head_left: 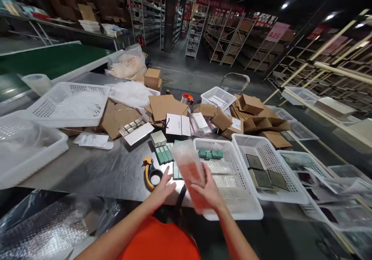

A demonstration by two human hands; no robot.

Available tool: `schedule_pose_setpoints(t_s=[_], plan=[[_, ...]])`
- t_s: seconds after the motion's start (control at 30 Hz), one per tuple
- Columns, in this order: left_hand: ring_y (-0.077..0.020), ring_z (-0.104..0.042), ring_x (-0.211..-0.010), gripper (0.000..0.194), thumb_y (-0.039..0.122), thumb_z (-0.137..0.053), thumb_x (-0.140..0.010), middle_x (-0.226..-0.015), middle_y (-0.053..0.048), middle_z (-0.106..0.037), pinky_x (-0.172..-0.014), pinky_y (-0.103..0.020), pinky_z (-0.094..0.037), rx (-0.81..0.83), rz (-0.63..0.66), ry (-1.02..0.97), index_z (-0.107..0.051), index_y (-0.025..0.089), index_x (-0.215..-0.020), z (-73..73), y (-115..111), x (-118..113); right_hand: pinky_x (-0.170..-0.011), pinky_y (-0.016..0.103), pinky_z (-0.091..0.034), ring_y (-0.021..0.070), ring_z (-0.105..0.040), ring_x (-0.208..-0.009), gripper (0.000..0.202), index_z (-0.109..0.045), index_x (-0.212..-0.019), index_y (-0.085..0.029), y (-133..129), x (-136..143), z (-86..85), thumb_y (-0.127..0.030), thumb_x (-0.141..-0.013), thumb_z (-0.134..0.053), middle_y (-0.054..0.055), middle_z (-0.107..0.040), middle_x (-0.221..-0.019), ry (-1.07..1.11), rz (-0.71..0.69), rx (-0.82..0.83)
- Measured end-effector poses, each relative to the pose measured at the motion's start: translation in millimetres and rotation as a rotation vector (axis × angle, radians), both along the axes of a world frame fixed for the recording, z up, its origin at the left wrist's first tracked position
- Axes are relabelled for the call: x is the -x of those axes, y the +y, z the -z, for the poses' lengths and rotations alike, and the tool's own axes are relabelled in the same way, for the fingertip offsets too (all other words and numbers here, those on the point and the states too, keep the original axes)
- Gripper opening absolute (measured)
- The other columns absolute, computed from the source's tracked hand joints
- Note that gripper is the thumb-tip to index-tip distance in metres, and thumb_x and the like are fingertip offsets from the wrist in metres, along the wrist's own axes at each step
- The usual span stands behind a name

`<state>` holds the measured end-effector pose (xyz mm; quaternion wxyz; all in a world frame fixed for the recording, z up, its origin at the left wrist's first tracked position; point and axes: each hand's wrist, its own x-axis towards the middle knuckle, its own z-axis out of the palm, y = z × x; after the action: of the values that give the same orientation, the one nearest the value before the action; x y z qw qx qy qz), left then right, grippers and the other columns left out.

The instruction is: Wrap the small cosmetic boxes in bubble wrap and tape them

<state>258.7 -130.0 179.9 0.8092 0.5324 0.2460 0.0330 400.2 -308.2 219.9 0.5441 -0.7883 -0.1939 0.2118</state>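
My right hand (pixel 207 188) grips a long bubble-wrap sleeve (pixel 190 171), held tilted above the front edge of the metal table. Just left of the sleeve, my left hand (pixel 165 186) has its fingers apart and nothing in it. A yellow and black tape dispenser (pixel 149 174) lies left of that hand. Behind the hands are small green boxes (pixel 164 154) in a row and a silvery box (pixel 158 139). To the right, a white basket (pixel 229 174) holds more green boxes (pixel 210 154) and clear wrapped packs. Dark square boxes (pixel 263 174) lie in the adjoining basket (pixel 293 186).
White baskets (pixel 69 122) stand at the left beside a green conveyor (pixel 58 60). Flattened cardboard (pixel 165 108), a white bag (pixel 178 125) and brown cartons (pixel 255 114) cover the table's back. Pipe racks with trays stand at the right.
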Motion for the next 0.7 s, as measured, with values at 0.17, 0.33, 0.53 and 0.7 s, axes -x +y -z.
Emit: schedule_pose_setpoints(t_s=[0.17, 0.33, 0.53, 0.7], plan=[[-0.0272, -0.063, -0.104, 0.064, 0.058, -0.08, -0.066, -0.118, -0.011, -0.068, -0.085, -0.035, -0.049, -0.024, 0.164, 0.167, -0.069, 0.021, -0.118, 20.5, -44, 0, -0.105, 0.051, -0.038, 0.0346, -0.054, -0.122, 0.069, -0.052, -0.135, -0.02, -92, -107, -8.9, -0.034, -0.068, -0.063, 0.014, -0.062, -0.131, -0.717, -0.067, 0.501], [-0.0187, -0.062, -0.084, 0.043, 0.044, -0.081, -0.068, -0.095, -0.007, -0.071, -0.066, -0.024, -0.042, 0.065, 0.016, 0.225, -0.073, 0.018, -0.101, 26.0, -85, -3, -0.104, 0.046, -0.037, 0.0323, -0.054, -0.122, 0.078, -0.055, -0.136, -0.014, -125, -157, 25.2, -0.022, -0.058, -0.055, 0.015, -0.063, -0.131, -0.798, -0.418, 0.713], [-0.0129, -0.056, -0.068, 0.035, 0.03, -0.082, -0.066, -0.075, 0.001, -0.061, -0.06, -0.021, -0.042, 0.086, -0.156, 0.326, -0.07, 0.017, -0.096, 41.1, -117, -27, -0.105, 0.046, -0.036, 0.0328, -0.054, -0.123, 0.085, -0.052, -0.141, -0.014, -133, -173, 62.2, -0.025, -0.057, -0.053, 0.016, -0.061, -0.136, -0.647, -0.664, 0.685], [-0.0132, -0.055, -0.057, 0.066, 0.026, -0.084, -0.065, -0.076, 0.0, -0.063, -0.047, -0.02, -0.04, 0.295, -0.166, 0.308, -0.061, 0.02, -0.127, 64.5, -163, -44, -0.105, 0.047, -0.035, 0.0333, -0.051, -0.124, 0.082, -0.052, -0.141, -0.014, -136, -171, 64.8, -0.025, -0.059, -0.055, 0.016, -0.059, -0.137, -0.662, -0.689, 0.649]])
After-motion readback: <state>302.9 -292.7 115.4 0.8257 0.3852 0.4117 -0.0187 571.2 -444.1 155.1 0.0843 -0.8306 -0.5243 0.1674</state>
